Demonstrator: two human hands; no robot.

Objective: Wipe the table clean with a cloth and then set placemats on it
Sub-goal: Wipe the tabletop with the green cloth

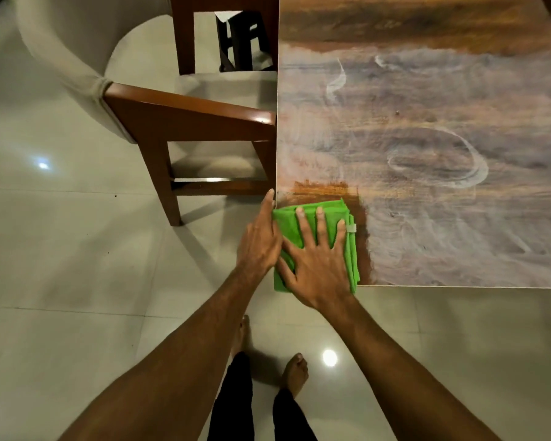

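A folded green cloth (331,214) lies on the near left corner of the wooden table (427,138). My right hand (315,265) presses flat on the cloth with its fingers spread. Just off the table's left edge, my left hand (260,240) is held flat with straight fingers against the side of the cloth. Whitish dusty smears cover most of the tabletop. A darker strip of clean wood shows around the cloth and along the far part of the table. No placemats are in view.
A wooden chair (185,122) with a pale cushion stands tucked against the table's left edge. A dark stool (242,39) is behind it. Glossy tiled floor (77,281) spreads to the left and below, with my bare feet near the table corner.
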